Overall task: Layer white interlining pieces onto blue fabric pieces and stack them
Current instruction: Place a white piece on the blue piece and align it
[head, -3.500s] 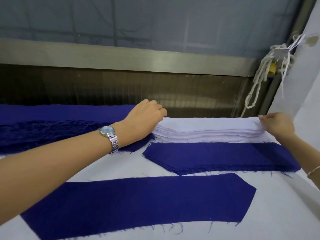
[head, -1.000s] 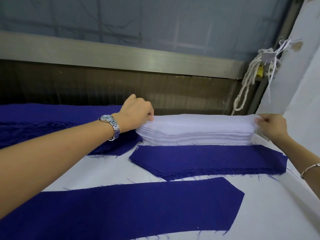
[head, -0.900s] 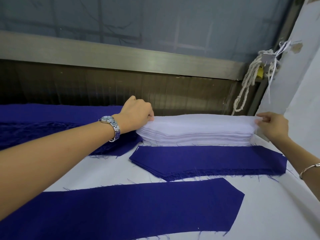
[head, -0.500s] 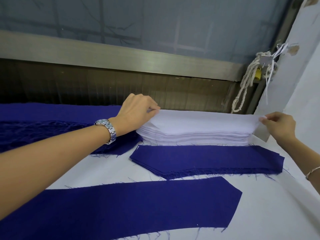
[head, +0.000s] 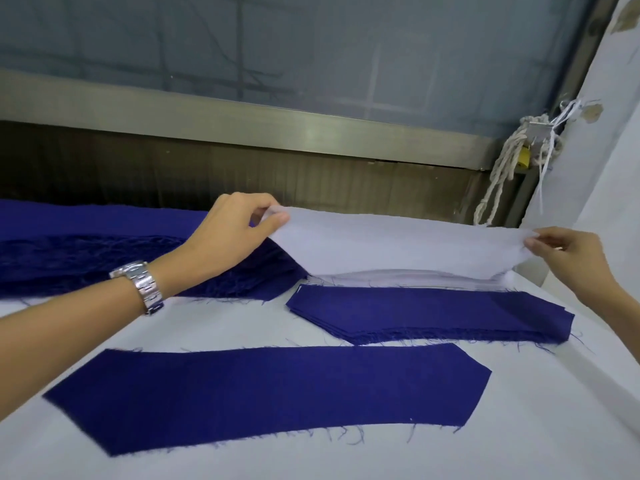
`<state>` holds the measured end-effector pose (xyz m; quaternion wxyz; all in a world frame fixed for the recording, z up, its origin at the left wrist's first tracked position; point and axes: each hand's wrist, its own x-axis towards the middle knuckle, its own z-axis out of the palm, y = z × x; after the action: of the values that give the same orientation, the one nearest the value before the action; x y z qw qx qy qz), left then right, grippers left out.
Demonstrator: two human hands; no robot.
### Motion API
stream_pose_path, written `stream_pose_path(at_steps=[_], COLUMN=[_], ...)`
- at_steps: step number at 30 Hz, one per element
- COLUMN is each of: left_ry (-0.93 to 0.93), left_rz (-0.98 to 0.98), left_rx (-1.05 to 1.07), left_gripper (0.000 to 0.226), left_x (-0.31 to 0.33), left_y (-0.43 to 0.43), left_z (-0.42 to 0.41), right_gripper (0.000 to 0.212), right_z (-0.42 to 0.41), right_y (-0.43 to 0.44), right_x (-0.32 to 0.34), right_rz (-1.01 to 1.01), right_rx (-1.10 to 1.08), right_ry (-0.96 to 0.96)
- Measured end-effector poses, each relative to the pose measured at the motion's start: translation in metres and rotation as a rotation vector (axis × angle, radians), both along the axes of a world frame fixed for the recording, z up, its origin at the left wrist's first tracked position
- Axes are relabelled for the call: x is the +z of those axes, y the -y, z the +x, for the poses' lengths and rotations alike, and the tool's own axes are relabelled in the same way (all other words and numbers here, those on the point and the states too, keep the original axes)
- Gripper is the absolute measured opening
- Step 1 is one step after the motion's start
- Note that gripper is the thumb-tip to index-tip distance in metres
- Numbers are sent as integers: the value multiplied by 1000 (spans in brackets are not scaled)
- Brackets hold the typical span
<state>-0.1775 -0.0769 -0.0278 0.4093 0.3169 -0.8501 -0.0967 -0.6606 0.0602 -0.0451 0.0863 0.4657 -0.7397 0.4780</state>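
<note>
Top interlining piece (head: 408, 244) is lifted off the white stack (head: 408, 274); my left hand (head: 228, 233) and right hand (head: 568, 251) each pinch an end. Target: single blue piece (head: 270, 393) on the worktop (head: 519, 438). Risk: sag or uneven pull lands it skewed.

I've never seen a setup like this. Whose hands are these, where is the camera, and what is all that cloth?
No machine here: a person works with bare hands, filmed by a camera worn on the head, looking down. The left hand and right hand each pinch one end of a white interlining piece, held above the white stack. On the table lie one blue piece nearest, a blue stack behind it, and more blue fabric at the left. The left wrist wears a watch.
</note>
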Motion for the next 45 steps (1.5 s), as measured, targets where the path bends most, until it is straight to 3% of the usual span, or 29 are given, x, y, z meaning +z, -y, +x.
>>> stream_pose_path(at_steps=[4, 10, 14, 18, 23, 32, 36, 41, 45], left_ry=[-15, -41, 34, 144, 272, 390, 384, 397, 398], left_rz=[160, 609, 758, 865, 945, 937, 928, 911, 912], left_rx=[25, 95, 164, 222, 181, 228, 254, 281, 286], left_gripper=[24, 25, 43, 72, 78, 62, 80, 90, 73], left_x=[-8, -16, -30, -45, -48, -63, -67, -70, -70], left_y=[-14, -30, -39, -44, -46, -47, -46, -44, -43], left_z=[47, 114, 152, 183, 198, 193, 191, 192, 192], right_gripper=[6, 8, 11, 32, 58, 53, 55, 38, 54], right_z=[32, 73, 97, 104, 90, 92, 100, 106, 109], right_y=[-6, -21, -30, -33, -32, -36, -37, -38, -39], right_x=[7, 15, 13, 4, -20, -38, -35, -34, -33], right_rz=[104, 398, 618, 797, 864, 893, 884, 896, 895], right_rx=[158, 311, 496, 670, 692, 709, 725, 691, 688], right_ry=[90, 107, 78, 105, 122, 215, 279, 298, 267])
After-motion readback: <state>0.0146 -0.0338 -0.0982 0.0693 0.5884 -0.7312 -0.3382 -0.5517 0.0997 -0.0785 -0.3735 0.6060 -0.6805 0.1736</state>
